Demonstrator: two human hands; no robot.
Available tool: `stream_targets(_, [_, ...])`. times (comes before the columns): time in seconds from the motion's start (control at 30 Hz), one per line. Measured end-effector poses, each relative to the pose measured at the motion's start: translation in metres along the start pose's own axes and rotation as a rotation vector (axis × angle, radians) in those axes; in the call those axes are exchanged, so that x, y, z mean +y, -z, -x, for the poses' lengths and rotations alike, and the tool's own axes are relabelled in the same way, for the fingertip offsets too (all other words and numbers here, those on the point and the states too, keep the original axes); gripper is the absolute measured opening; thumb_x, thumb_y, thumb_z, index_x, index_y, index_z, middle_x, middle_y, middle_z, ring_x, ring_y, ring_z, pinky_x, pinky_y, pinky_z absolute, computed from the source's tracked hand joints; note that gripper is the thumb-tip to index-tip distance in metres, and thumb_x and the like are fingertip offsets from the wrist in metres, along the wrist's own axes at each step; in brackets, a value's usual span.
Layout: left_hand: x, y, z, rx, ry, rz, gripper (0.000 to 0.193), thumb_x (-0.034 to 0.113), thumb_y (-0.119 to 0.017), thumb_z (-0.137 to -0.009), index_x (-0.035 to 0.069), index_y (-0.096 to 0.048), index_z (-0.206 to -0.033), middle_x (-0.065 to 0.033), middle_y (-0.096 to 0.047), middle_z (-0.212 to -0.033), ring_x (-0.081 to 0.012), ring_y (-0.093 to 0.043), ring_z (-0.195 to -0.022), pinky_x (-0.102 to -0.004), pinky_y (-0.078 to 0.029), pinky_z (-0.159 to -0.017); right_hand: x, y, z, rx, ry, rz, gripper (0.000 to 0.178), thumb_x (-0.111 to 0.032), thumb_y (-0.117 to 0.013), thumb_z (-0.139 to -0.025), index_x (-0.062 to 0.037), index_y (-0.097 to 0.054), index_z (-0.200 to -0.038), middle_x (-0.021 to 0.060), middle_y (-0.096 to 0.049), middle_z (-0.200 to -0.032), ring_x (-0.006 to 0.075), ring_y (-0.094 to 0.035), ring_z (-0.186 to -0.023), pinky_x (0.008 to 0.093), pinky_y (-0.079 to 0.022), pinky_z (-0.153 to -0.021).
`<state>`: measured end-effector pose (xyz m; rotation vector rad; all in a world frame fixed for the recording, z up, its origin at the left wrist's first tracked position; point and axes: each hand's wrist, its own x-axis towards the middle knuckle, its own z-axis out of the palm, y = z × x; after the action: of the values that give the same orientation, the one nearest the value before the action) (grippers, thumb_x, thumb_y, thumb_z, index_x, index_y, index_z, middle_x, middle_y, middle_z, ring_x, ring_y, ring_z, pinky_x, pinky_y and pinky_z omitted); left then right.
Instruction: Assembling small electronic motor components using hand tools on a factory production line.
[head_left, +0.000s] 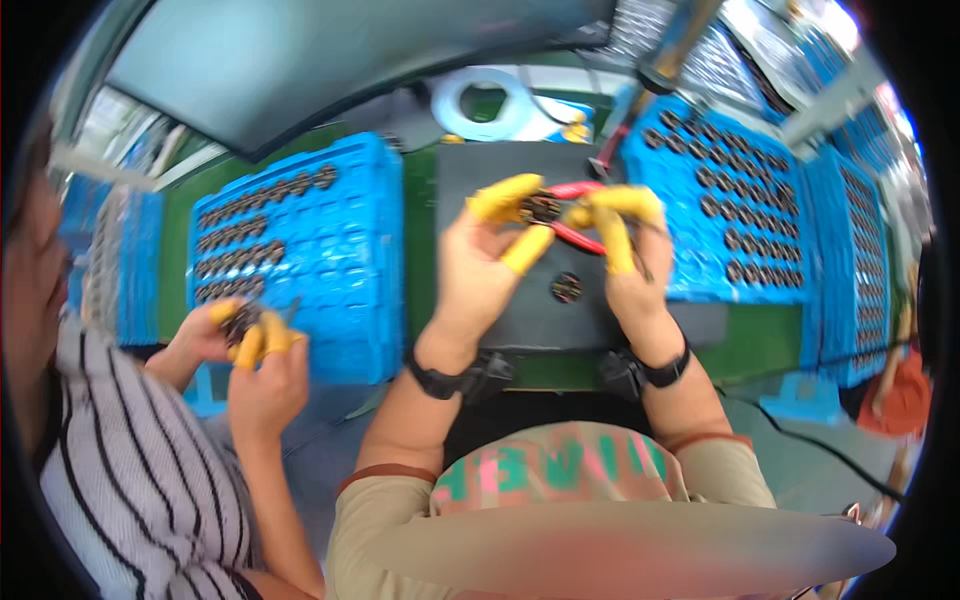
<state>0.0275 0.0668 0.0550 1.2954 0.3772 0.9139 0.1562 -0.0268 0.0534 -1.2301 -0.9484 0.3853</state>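
Observation:
My left hand [480, 262], with yellow finger covers on, pinches a small round dark part with copper-coloured bits, like a wound motor core [540, 208]. Close beside it on the right, my right hand [632, 255], also in yellow finger covers, is closed around a red-handled tool that looks like pliers [580, 240]. The tool's head is hidden near the core and the fingers. A thin dark strip shows by my right palm, too blurred to name. Below and between my hands, a second round core [567, 288] lies on the dark grey mat [480, 325].
Blue trays with rows of round cores stand left [340, 290] and right [690, 270], with another tray [850, 270] farther right. At my left, a co-worker's hands [262, 365] hold a similar core. A pale blue ring [455, 105] and a tool on a pole [655, 75] are behind the mat.

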Motion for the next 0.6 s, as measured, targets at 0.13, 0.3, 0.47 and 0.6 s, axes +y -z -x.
stream_targets(0.13, [-0.008, -0.012, -0.002, -0.054, 0.059, 0.062, 0.048, -0.004, -0.069, -0.084, 0.0, -0.054, -0.129, -0.0096, -0.061, -0.122, -0.0176, -0.06, -0.11, -0.0312, -0.053, -0.091, 0.017, 0.021, 0.011, 0.046, 0.243, 0.253, 0.009, 0.0, -0.059, -0.092, -0.0025, -0.064, -0.098, 0.0114, -0.068, -0.096, 0.0251, -0.063, -0.092, 0.0371, -0.047, -0.086])
stream_targets(0.3, [0.004, -0.018, -0.002, -0.106, 0.125, 0.057, 0.047, -0.004, -0.068, -0.084, 0.001, -0.053, -0.128, -0.0057, -0.063, -0.112, -0.0119, -0.062, -0.101, -0.0278, -0.053, -0.085, -0.001, 0.023, 0.015, 0.057, 0.228, 0.138, 0.011, 0.001, -0.054, -0.096, 0.002, -0.058, -0.106, 0.0117, -0.059, -0.102, 0.0195, -0.062, -0.089, 0.0304, -0.048, -0.085])
stream_targets(0.47, [0.008, -0.014, -0.003, -0.094, 0.164, 0.174, 0.046, -0.005, -0.065, -0.086, -0.002, -0.051, -0.129, -0.0071, -0.061, -0.112, -0.0122, -0.063, -0.098, -0.0271, -0.058, -0.076, 0.01, 0.018, 0.008, 0.015, 0.17, 0.024, 0.01, -0.002, -0.056, -0.096, 0.0025, -0.057, -0.105, 0.0119, -0.06, -0.102, 0.0194, -0.062, -0.091, 0.0296, -0.048, -0.085])
stream_targets(0.6, [0.001, -0.015, -0.004, -0.094, 0.125, 0.158, 0.045, -0.005, -0.064, -0.087, -0.001, -0.051, -0.13, -0.007, -0.062, -0.114, -0.014, -0.062, -0.099, -0.0275, -0.058, -0.077, 0.002, 0.016, 0.005, 0.006, 0.17, 0.073, 0.01, -0.003, -0.057, -0.096, 0.0024, -0.058, -0.104, 0.0115, -0.061, -0.099, 0.0187, -0.061, -0.09, 0.0292, -0.048, -0.083])
